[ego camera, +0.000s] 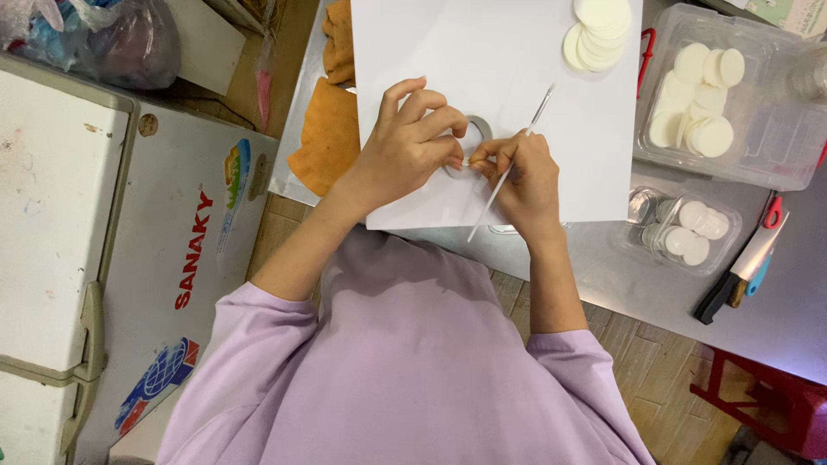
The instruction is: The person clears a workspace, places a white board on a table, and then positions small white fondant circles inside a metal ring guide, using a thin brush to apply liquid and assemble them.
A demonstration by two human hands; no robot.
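Note:
My left hand (409,142) rests on a white board (500,69), fingers curled over a round metal ring (479,131) and pinching something small at its edge. My right hand (524,176) meets it there, holding a thin white stick tool (517,155) that slants from the board's middle down past the near edge. What lies inside the ring is hidden by my fingers. A stack of white round discs (599,30) sits at the board's far right corner.
Clear plastic boxes with white discs stand right of the board (702,95) and nearer me (685,232). A knife with black handle (741,271) lies on the metal table (775,319). An orange cloth (327,138) lies left. A white chest freezer (60,215) stands further left, a red stool (767,400) lower right.

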